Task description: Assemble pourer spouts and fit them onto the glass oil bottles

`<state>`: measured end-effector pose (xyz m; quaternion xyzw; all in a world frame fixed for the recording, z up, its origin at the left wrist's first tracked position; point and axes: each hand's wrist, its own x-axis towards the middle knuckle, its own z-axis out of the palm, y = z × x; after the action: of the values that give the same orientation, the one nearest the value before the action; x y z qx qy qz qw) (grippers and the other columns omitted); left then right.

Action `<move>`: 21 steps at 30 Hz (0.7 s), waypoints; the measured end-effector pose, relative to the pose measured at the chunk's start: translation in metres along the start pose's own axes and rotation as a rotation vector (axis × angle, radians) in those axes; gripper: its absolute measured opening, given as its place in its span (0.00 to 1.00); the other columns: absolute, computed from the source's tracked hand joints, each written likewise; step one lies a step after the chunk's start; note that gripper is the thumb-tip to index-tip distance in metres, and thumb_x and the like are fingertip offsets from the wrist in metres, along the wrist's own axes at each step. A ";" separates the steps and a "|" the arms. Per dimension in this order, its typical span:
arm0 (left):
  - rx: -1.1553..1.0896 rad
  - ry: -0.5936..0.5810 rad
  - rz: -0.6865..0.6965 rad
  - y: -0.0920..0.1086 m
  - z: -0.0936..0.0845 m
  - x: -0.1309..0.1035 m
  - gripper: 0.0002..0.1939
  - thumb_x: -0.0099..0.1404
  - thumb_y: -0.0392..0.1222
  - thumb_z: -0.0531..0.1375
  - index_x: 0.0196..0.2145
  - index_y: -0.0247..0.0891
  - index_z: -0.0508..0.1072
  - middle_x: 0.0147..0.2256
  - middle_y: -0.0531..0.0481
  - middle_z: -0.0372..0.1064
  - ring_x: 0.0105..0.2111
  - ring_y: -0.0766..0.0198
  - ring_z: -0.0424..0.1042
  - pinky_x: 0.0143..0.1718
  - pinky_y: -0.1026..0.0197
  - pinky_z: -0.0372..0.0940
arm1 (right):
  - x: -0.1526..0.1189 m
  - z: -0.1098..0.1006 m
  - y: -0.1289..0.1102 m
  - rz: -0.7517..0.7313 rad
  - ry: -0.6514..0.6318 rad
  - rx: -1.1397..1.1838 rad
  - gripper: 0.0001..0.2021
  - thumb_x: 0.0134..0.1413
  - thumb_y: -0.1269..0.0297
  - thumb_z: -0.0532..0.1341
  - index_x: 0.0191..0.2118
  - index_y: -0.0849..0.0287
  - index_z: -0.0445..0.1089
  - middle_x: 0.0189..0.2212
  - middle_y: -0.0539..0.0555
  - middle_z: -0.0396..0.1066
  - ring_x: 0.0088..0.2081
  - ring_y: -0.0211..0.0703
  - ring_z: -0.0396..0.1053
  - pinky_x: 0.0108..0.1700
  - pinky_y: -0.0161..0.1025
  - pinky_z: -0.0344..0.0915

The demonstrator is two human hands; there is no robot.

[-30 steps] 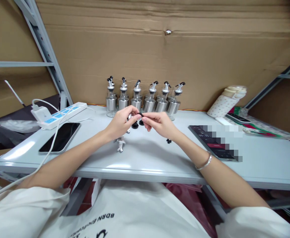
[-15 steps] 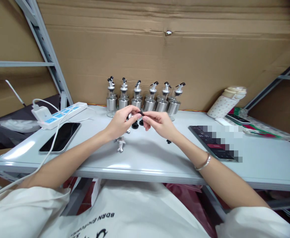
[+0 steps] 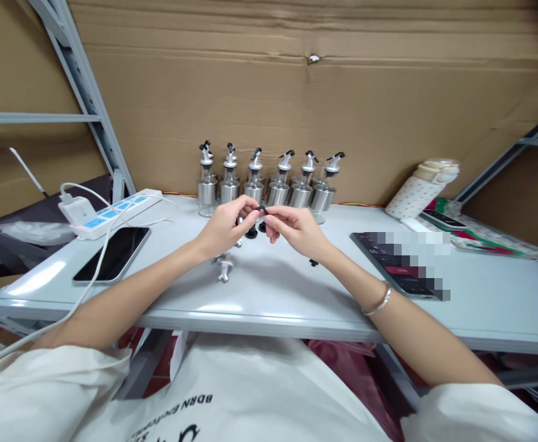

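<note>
From where I stand, the left hand (image 3: 227, 225) and right hand (image 3: 298, 229) together pinch a small black part (image 3: 262, 209), raised over the table (image 3: 273, 298) before the oil dispenser bottles (image 3: 277, 196); a silver pourer spout (image 3: 224, 269) lies nearer the front edge

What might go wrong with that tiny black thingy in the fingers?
The left hand and right hand hold the little black piece by the fingertips, so it might slip and drop. The bottles stand just beyond the hands, so a bump might knock one over. The white cable crosses the phone near the left forearm, so it might snag.
</note>
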<state>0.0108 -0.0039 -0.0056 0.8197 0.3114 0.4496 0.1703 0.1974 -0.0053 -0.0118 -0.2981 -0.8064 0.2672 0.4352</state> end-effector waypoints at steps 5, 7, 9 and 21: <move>-0.022 0.006 -0.029 0.000 -0.001 0.000 0.08 0.65 0.44 0.55 0.37 0.37 0.69 0.31 0.51 0.72 0.31 0.66 0.72 0.30 0.66 0.61 | 0.000 -0.002 0.001 0.006 -0.005 -0.010 0.16 0.58 0.52 0.56 0.36 0.62 0.70 0.20 0.49 0.68 0.20 0.33 0.67 0.27 0.33 0.65; -0.051 0.017 -0.050 -0.001 -0.002 0.001 0.09 0.65 0.45 0.56 0.38 0.37 0.69 0.32 0.50 0.73 0.33 0.66 0.73 0.31 0.66 0.62 | 0.000 -0.002 0.002 0.009 0.001 -0.013 0.16 0.58 0.52 0.56 0.37 0.62 0.71 0.20 0.49 0.68 0.20 0.33 0.67 0.27 0.33 0.65; -0.092 0.038 -0.076 -0.002 -0.002 0.001 0.10 0.64 0.45 0.58 0.39 0.37 0.69 0.32 0.50 0.74 0.34 0.65 0.73 0.31 0.66 0.63 | 0.001 -0.002 0.002 0.012 0.006 -0.019 0.17 0.58 0.52 0.56 0.38 0.62 0.71 0.20 0.48 0.68 0.20 0.33 0.67 0.27 0.33 0.65; -0.135 0.074 -0.088 -0.004 -0.002 0.000 0.10 0.63 0.46 0.60 0.35 0.36 0.70 0.33 0.49 0.74 0.35 0.64 0.74 0.32 0.65 0.63 | 0.000 0.000 -0.001 -0.002 0.017 -0.037 0.15 0.59 0.54 0.56 0.38 0.62 0.71 0.20 0.48 0.68 0.20 0.33 0.66 0.26 0.33 0.65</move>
<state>0.0075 -0.0015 -0.0066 0.7748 0.3222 0.4915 0.2331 0.1974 -0.0056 -0.0108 -0.3075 -0.8079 0.2493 0.4367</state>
